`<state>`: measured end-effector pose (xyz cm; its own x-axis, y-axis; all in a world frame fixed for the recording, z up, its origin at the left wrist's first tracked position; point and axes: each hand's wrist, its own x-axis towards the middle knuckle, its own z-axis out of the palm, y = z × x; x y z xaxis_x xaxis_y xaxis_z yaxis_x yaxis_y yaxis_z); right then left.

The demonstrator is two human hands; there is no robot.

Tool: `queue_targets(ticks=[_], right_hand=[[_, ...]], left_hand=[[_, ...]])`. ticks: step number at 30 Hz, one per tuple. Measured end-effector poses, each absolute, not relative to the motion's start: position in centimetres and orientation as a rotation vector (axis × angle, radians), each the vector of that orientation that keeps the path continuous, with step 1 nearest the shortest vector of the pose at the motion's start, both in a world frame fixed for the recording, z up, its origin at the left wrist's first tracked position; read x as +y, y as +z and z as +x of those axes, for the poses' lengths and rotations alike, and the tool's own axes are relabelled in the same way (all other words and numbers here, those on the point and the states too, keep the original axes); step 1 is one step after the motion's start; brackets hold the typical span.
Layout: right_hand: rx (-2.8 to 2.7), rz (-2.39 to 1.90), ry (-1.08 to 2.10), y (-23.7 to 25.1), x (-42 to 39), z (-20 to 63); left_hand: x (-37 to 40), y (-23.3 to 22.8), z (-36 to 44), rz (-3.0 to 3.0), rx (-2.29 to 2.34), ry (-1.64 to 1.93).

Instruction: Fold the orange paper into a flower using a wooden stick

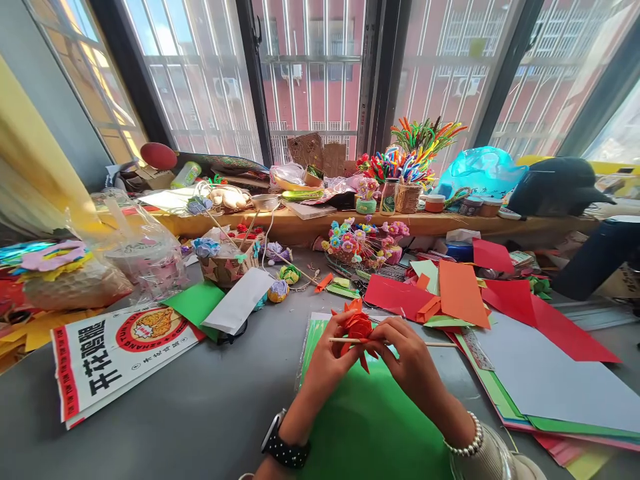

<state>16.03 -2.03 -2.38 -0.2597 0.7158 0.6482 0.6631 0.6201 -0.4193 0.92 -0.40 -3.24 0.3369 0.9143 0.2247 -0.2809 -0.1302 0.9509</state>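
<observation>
An orange-red paper flower (359, 325) with layered, pointed petals is held in my left hand (331, 350), fingers closed around its side. A thin wooden stick (343, 341) runs level across the front of the flower, and its other end comes out past my right hand (406, 353). The right fingers are pinched together at the flower's base, on the stick; exactly how they grip is partly hidden. Both hands are above a green sheet (370, 427) in a clear sleeve on the grey table.
Red paper (400, 295), orange paper (463, 293) and stacked sheets (560, 373) lie to the right. On the left are a printed paper bag (125, 353) and a white slip (237, 301). Small craft flowers (355, 243) stand behind. The windowsill (295, 230) is crowded with craft supplies.
</observation>
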Motion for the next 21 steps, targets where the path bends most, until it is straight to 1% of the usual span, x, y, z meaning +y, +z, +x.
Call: queue_targets(ticks=[12, 21], right_hand=[[-1.998, -1.127, 0.101, -2.61, -2.05, 16.08], [-2.001, -1.154, 0.209, -2.92, -2.13, 15.95]], left_hand=[[-0.55, -2.99, 0.07, 1.238, 0.602, 0.978], [-0.79, -2.61, 0.64, 1.164, 0.673, 0.994]])
